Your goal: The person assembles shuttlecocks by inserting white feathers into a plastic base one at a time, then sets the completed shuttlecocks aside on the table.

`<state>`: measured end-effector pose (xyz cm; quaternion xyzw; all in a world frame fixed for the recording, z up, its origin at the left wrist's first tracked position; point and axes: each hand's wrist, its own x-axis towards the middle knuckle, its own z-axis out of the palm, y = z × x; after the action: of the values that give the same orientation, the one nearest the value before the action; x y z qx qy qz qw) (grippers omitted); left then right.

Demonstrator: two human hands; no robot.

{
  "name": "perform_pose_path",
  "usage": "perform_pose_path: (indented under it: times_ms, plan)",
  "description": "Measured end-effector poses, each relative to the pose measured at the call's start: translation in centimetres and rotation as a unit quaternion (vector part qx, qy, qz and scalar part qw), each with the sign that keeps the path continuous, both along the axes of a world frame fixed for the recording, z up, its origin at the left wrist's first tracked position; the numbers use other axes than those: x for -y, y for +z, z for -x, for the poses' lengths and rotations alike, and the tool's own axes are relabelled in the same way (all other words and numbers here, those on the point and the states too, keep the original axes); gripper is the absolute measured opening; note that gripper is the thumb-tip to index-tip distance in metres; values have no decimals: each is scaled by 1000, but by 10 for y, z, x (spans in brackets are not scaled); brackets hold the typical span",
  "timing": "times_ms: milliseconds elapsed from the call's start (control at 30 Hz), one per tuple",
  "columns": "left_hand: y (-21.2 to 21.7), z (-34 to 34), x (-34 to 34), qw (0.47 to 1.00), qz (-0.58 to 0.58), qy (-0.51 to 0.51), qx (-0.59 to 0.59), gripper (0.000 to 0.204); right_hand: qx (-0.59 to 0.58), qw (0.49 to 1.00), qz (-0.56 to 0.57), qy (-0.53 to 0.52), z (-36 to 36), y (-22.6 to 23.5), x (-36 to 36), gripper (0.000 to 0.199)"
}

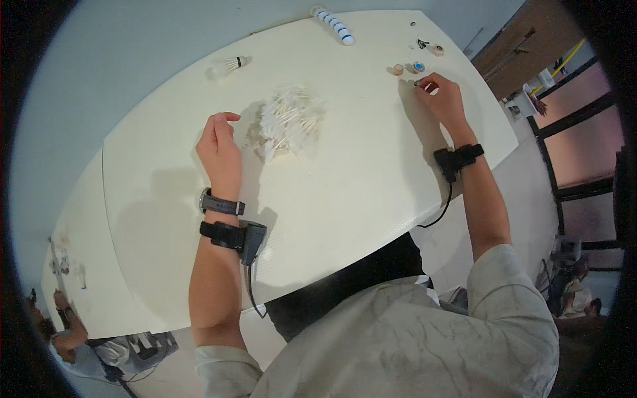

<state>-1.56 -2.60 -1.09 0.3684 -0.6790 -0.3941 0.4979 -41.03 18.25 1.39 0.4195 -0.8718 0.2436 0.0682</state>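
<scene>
My left hand hovers beside a loose pile of white feathers with thin pale stems. Its fingers bend loosely to the right, some apart, and I see nothing between them. Farther right, my right hand is closed in a pinch on a small dark thing at its fingertips, too small to make out. Just beyond those fingertips sit a small tan round piece and a small blue-topped round piece. A shuttlecock lies on its side beyond my left hand.
A long stack of white shuttlecocks with blue bands lies at the far edge of the white table. Another tan round piece and a small black item are at the far right. Cables hang from both wrist straps. Another person works far left.
</scene>
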Motion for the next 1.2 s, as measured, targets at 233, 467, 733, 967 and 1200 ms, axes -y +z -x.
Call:
perform_pose_path:
  times_ms: [233, 467, 733, 967, 1200]
  plan:
    - [0, -8, 9, 974, -170, 20, -148, 37, -122, 940, 198, 248, -88, 59, 73, 16]
    - [-10, -7, 13, 962, -215, 19, -167, 36, 59, 922, 67, 378, -146, 14, 258, 36]
    - [-11, -5, 9, 952, -234, 3, -197, 36, -26, 913, -127, 386, -152, 7, 327, 45]
    - [-9, -3, 3, 976, -138, 49, -161, 24, 253, 875, 8, 413, -167, 58, 218, 36]
    - [23, 3, -36, 988, -51, -87, -115, 20, 458, 838, 101, 278, -194, 28, 77, 33]
